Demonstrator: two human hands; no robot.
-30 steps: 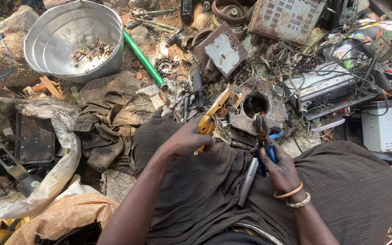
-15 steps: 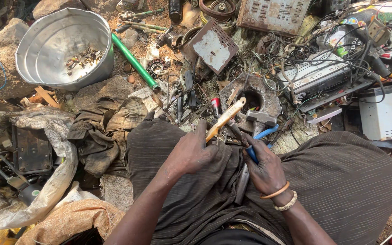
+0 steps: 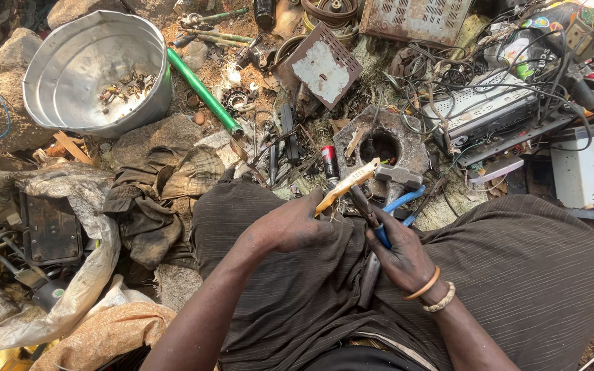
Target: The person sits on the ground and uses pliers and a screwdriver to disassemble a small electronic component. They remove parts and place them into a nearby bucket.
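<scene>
A seated person's left hand [image 3: 293, 223] gripped a yellow-handled tool [image 3: 346, 185] angled up and to the right, while the right hand [image 3: 401, 257] closed around blue-handled pliers [image 3: 378, 218] just beside it, both above a dark striped garment [image 3: 517, 275] draped over the lap. Beyond the hands lay a heap of scrap: a dented metal basin [image 3: 94, 69] holding small bits at far left, a green pipe [image 3: 203, 91] beside it, and tangled wires around a grey electronic unit [image 3: 486, 110] at far right.
</scene>
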